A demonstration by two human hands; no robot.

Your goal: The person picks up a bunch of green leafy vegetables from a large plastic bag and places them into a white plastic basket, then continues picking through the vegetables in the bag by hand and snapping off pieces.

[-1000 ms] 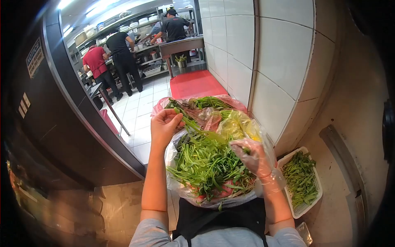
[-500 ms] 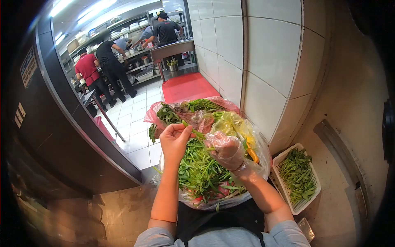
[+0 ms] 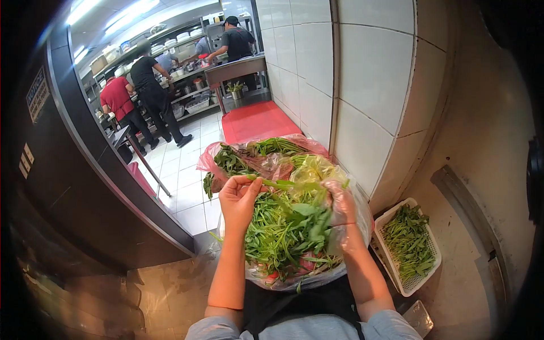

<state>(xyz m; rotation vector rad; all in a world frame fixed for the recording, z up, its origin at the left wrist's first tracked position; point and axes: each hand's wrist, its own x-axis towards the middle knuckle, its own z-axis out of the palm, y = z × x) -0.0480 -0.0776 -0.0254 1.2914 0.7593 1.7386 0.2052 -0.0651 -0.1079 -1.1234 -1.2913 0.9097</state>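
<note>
Stem [image 3: 286,184] of leafy greens runs level between your hands, above the heap of greens [image 3: 283,238] in the plastic bag [image 3: 362,218] in front of you. Your left hand [image 3: 239,198] pinches one end between thumb and fingertips; your gloved right hand [image 3: 341,205] closes its fingers on the leafy end. It looks light, limp and easily bruised, so grip the firmer stalk, not the leaves

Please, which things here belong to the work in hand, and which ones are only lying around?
In hand: green stem, held by left hand and gloved right hand; leafy greens in the clear bag below; probably the white basket of greens.
Lying about: pink bag behind; red mat; steel table.
</note>
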